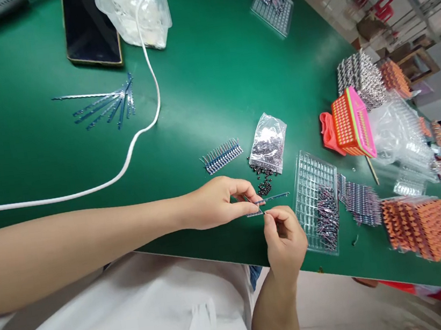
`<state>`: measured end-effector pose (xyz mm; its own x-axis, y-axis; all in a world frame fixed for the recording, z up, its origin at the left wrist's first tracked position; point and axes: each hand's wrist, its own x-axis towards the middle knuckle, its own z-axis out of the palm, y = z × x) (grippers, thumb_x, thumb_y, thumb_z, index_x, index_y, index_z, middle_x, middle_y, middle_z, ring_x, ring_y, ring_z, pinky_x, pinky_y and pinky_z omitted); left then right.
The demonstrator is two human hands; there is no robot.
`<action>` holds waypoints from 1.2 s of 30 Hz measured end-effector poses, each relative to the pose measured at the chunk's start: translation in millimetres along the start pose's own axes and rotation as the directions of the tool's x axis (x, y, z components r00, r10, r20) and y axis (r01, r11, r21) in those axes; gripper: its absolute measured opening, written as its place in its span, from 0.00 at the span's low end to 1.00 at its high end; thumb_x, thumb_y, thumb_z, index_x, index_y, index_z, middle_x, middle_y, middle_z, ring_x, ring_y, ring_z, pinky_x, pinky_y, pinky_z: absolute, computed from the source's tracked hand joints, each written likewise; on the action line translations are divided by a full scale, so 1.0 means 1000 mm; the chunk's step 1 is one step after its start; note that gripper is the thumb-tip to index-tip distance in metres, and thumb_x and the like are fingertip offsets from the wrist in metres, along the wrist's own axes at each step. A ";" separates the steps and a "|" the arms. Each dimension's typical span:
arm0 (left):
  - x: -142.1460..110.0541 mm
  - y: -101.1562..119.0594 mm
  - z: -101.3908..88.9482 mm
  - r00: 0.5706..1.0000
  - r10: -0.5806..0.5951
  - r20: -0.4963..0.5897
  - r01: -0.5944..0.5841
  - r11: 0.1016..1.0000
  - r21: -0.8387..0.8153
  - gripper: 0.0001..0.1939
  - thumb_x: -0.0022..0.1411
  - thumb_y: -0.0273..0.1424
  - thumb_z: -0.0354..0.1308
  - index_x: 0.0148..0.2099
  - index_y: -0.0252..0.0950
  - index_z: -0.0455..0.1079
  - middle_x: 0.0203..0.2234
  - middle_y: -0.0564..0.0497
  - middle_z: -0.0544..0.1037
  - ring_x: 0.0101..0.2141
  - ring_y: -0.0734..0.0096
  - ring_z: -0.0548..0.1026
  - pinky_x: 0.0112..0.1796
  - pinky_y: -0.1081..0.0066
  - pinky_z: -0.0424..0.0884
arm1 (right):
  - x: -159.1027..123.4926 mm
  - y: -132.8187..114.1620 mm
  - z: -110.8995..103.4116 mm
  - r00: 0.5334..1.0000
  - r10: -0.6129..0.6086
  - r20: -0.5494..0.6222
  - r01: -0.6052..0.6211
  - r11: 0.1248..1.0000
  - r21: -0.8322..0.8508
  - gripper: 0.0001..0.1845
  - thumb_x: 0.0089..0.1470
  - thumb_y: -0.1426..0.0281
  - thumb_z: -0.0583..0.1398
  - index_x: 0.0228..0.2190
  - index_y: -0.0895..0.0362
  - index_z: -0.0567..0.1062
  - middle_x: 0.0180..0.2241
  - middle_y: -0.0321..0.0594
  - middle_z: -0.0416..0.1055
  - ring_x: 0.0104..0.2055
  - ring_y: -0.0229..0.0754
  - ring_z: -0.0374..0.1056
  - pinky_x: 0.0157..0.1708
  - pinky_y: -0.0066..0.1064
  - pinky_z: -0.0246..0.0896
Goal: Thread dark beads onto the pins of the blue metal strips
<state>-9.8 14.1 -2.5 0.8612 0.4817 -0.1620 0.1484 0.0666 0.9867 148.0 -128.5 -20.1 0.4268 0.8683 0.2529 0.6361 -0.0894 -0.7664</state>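
Note:
My left hand (217, 200) pinches a thin blue strip (277, 196) between thumb and fingers; its far end sticks out to the right. Close below it, my right hand (285, 237) has thumb and forefinger pressed together on something tiny and dark at the strip piece by my left fingertips. What that is I cannot make out. Just above the hands lie loose small dark beads (264, 187), spilling from a clear plastic bag (269, 139). A row of blue strips with wire leads (222, 156) rests above my left hand.
To the right stands a clear ribbed tray (308, 197) with many small parts (327, 216). Beyond it are stacked orange parts (419, 228) and an orange-pink basket (351, 123). A white cable (132, 147) crosses the green table near a phone (91, 30) and fanned blue strips (107, 105).

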 end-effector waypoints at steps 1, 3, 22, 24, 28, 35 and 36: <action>-0.001 0.000 0.001 1.000 0.020 0.008 -0.020 1.000 -0.015 0.11 0.63 0.37 0.61 0.43 0.35 0.76 0.42 0.49 0.83 0.44 0.64 0.79 0.46 0.67 0.71 | -0.001 -0.002 0.002 0.999 0.000 -0.032 0.002 0.999 0.044 0.05 0.60 0.72 0.60 0.31 0.55 0.74 0.30 0.35 0.69 0.32 0.36 0.66 0.30 0.27 0.61; -0.003 -0.001 0.004 0.998 0.058 0.013 -0.057 0.997 -0.056 0.11 0.63 0.36 0.61 0.43 0.35 0.76 0.43 0.48 0.83 0.46 0.63 0.79 0.49 0.65 0.71 | -0.001 -0.004 0.007 0.996 -0.025 -0.088 0.032 0.996 0.078 0.04 0.60 0.72 0.60 0.32 0.55 0.74 0.31 0.35 0.70 0.34 0.37 0.67 0.32 0.28 0.62; -0.005 -0.006 0.018 0.999 0.053 -0.009 -0.052 0.899 -0.434 0.06 0.60 0.30 0.65 0.38 0.33 0.74 0.43 0.45 0.83 0.47 0.65 0.80 0.54 0.62 0.73 | -0.005 0.001 0.017 0.877 -0.353 -0.326 0.282 0.927 -0.246 0.11 0.56 0.78 0.65 0.41 0.55 0.78 0.33 0.39 0.75 0.34 0.38 0.72 0.32 0.30 0.69; -0.004 -0.008 0.018 0.999 0.042 0.004 -0.035 0.878 -0.478 0.06 0.59 0.29 0.65 0.38 0.33 0.74 0.42 0.46 0.83 0.45 0.65 0.80 0.52 0.62 0.73 | -0.005 0.001 0.017 0.868 -0.377 -0.324 0.297 0.916 -0.269 0.11 0.56 0.78 0.65 0.41 0.55 0.78 0.33 0.39 0.75 0.33 0.38 0.72 0.31 0.30 0.69; -0.003 -0.009 0.019 0.999 0.035 0.031 -0.013 0.837 -0.547 0.06 0.60 0.29 0.65 0.38 0.34 0.74 0.39 0.47 0.83 0.42 0.67 0.80 0.50 0.62 0.74 | -0.004 0.000 0.016 0.854 -0.417 -0.309 0.320 0.892 -0.320 0.10 0.56 0.78 0.65 0.41 0.55 0.78 0.32 0.39 0.76 0.33 0.38 0.72 0.31 0.30 0.70; -0.001 -0.009 0.017 1.000 -0.010 0.016 0.017 0.859 -0.512 0.06 0.59 0.31 0.65 0.37 0.34 0.73 0.37 0.48 0.83 0.42 0.65 0.80 0.50 0.60 0.73 | -0.004 0.000 0.016 0.844 -0.458 -0.279 0.347 0.863 -0.366 0.12 0.56 0.79 0.65 0.42 0.55 0.78 0.33 0.39 0.77 0.34 0.38 0.74 0.33 0.30 0.71; -0.001 -0.008 0.017 1.000 -0.017 0.011 0.021 0.874 -0.486 0.07 0.59 0.31 0.65 0.38 0.34 0.73 0.37 0.48 0.83 0.42 0.65 0.80 0.50 0.61 0.73 | -0.005 0.001 0.016 0.845 -0.460 -0.273 0.351 0.862 -0.367 0.13 0.56 0.79 0.65 0.42 0.55 0.77 0.33 0.39 0.77 0.34 0.38 0.74 0.33 0.30 0.72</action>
<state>-3.9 -1.4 -10.6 0.8639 0.4706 -0.1793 -0.0885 0.4924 0.8658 136.2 -124.9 -31.1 0.2436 0.6411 0.7278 0.9336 0.0482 -0.3549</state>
